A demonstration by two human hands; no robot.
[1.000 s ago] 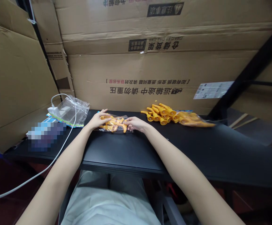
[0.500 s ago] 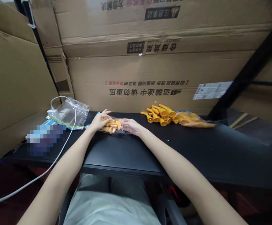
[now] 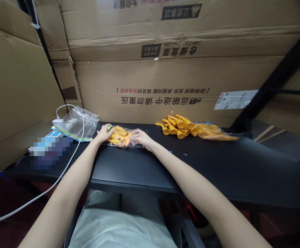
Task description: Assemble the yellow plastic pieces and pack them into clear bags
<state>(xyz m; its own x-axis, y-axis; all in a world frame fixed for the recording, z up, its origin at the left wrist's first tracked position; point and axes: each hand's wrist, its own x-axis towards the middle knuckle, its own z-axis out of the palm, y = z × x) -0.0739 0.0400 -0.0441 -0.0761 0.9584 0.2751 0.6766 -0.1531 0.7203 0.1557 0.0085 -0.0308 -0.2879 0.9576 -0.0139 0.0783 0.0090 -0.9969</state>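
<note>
A clear plastic bag (image 3: 120, 144) with several yellow-orange horn-shaped plastic pieces (image 3: 119, 133) inside lies flat on the black table. My left hand (image 3: 103, 133) is closed on the bag's left end, where a bit of green printed edging shows. On the opposite end, the fingers of my right hand (image 3: 141, 138) pinch the film beside the pieces. To the right, a loose pile of the same yellow pieces (image 3: 176, 126), flared ends facing me, sits against another filled bag (image 3: 214, 132).
An opened clear bag (image 3: 88, 119) lies at the left, under a white cable (image 3: 73, 156) that runs off the table. A blurred-out item (image 3: 50, 151) is near it. Cardboard sheets (image 3: 139, 75) wall the back and left; a black post (image 3: 271, 72) slants at the right.
My left hand has shifted left, off the yellow pieces and onto the bag's left end, uncovering more of them. My right hand has moved only slightly.
</note>
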